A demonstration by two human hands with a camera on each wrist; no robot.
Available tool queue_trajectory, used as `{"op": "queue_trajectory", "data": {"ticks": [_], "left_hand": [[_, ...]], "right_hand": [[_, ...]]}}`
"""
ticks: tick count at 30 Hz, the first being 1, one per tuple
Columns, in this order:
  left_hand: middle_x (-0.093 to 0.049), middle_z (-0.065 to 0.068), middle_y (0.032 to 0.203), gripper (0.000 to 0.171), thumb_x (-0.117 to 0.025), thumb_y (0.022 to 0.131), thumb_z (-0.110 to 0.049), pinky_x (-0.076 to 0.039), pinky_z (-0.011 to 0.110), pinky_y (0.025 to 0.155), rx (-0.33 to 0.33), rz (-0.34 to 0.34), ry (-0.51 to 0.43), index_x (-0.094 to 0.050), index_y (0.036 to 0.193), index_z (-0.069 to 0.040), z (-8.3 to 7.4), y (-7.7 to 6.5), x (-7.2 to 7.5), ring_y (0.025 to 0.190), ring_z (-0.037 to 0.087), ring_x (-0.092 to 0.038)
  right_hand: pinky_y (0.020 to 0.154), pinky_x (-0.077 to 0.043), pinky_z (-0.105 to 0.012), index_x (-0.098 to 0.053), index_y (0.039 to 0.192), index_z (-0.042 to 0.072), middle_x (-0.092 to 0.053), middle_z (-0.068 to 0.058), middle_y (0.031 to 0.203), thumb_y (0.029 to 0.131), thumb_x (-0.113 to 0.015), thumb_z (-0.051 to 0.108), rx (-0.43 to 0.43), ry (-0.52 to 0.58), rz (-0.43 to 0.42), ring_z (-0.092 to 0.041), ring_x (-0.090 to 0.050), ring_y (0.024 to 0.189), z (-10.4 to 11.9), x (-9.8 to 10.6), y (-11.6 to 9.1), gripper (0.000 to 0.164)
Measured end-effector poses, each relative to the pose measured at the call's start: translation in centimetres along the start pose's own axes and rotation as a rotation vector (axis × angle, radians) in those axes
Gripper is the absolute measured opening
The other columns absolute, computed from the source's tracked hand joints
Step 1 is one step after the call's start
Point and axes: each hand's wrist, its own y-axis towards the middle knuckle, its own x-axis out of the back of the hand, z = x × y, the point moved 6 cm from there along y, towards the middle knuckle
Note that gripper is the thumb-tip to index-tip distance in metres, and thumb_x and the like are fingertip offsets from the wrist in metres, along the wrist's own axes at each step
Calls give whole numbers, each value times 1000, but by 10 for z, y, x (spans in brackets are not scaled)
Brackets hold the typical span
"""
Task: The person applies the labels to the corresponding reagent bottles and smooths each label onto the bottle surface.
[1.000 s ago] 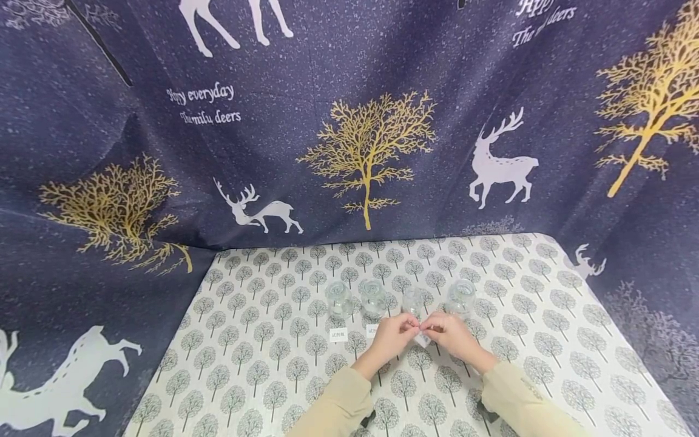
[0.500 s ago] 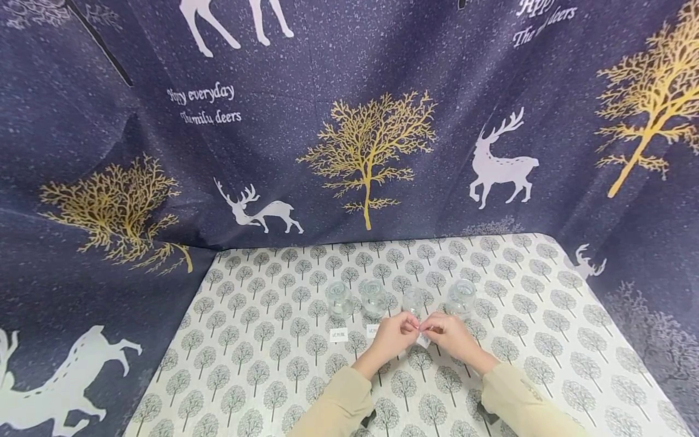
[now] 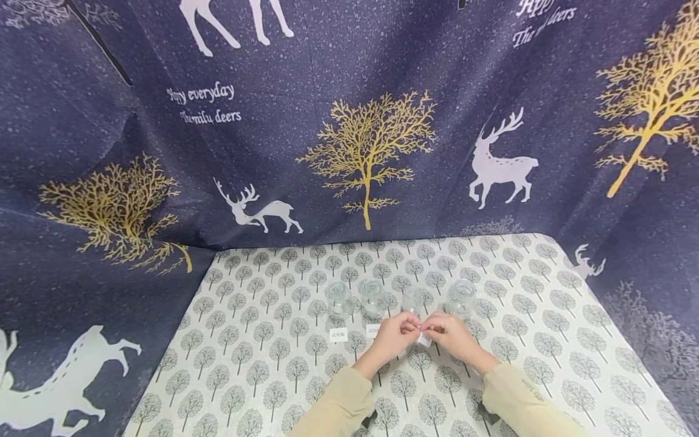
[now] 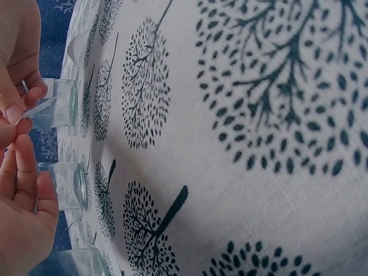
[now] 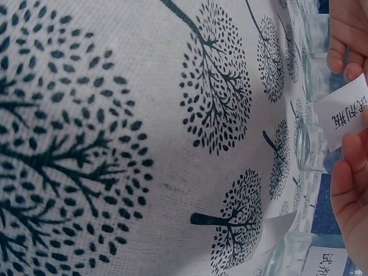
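Observation:
Two bare hands in pale yellow sleeves meet above the table. My left hand [image 3: 394, 335] and right hand [image 3: 452, 335] both pinch a small white paper label [image 5: 342, 110] between them. Printed characters face the right wrist camera; from the left wrist the label appears edge-on as a thin white strip. Fingertips partly cover its upper edge. Behind the hands stands a clear glass bottle [image 3: 412, 298]. Another glass bottle [image 3: 462, 296] is just beyond the right hand; a printed label [image 5: 325, 262] shows at its front in the right wrist view.
Two more clear glass bottles, one at the left [image 3: 340, 300] and one beside it [image 3: 374, 298], complete the row. White labels [image 3: 338, 335] lie before them. A curled white paper piece [image 5: 280, 230] shows near the right bottle. A tree-patterned cloth [image 3: 262, 376] covers the table; a dark blue curtain [image 3: 306, 200] hangs behind.
Both hands stay in the same place. The fingertips shift slightly, and the label between them tilts a little.

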Motion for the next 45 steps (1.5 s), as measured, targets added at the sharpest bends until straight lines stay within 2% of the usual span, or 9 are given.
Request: {"op": "queue_trajectory", "data": {"ticks": [7,12,20,24,30,34,36,40,45], "left_hand": [[-67,-2,80,11,-59,79,-9,-47,13,67,17,-1,-28,-61,89,-15,1,0,-2,69,-1,-58],[-65,-3,79,11,-60,78,-8,-47,13,65,23,-4,-25,-60,87,-14,0,0,-3,68,-2,-55],[-63,-3,77,13,-60,74,-7,-39,12,54,-5,-22,59,-60,84,-15,4,1,-3,56,-3,-42],[-63,-5,78,11,-62,74,-9,-37,12,50,-12,-54,104,-64,82,-16,4,1,-2,53,-3,-38],[-64,-3,81,13,-60,73,-6,-39,10,55,-53,-111,144,-68,81,-14,2,0,0,59,-4,-41],[-65,-2,83,17,-59,73,-4,-40,10,57,-62,-152,163,-68,84,-14,3,0,0,62,-4,-44],[-65,-2,83,17,-59,73,-4,-40,10,57,-60,-181,177,-68,84,-14,5,1,1,62,-4,-45],[-64,-3,83,16,-59,74,-5,-39,10,55,-49,-235,192,-69,83,-14,7,1,2,60,-4,-44],[-63,-2,82,16,-58,76,-5,-37,11,52,-16,-253,152,-68,85,-14,8,0,1,55,-4,-39]], "right_hand": [[60,-49,-19,-66,80,6,-64,-4,78,72,-64,-4,61,16,-28,-3,-54,67,1,2,-1,13],[60,-49,-18,-66,80,6,-64,-5,78,71,-64,-5,68,22,-29,-2,-55,68,1,2,-1,14],[61,-50,-19,-66,79,6,-63,-5,79,71,-65,-5,77,20,-25,-9,-57,69,0,1,-2,13],[62,-49,-19,-66,78,9,-64,-5,83,72,-65,-2,46,-4,-22,-7,-56,72,-2,1,-2,13],[60,-47,-18,-65,79,10,-64,-13,97,76,-63,3,-73,11,7,-6,-56,73,-8,2,-3,8],[59,-46,-18,-66,83,10,-64,-13,103,77,-62,6,-125,8,-7,-3,-55,73,-12,6,-4,8],[58,-46,-18,-66,85,9,-65,-11,101,77,-62,7,-135,7,-24,-2,-54,71,-13,8,-5,8],[54,-44,-18,-65,85,7,-67,-8,87,79,-61,8,-137,8,-57,1,-49,62,-14,14,-6,8],[52,-43,-18,-66,83,6,-66,-5,80,78,-62,5,-135,-28,-110,3,-46,58,-15,23,-6,6]]}}
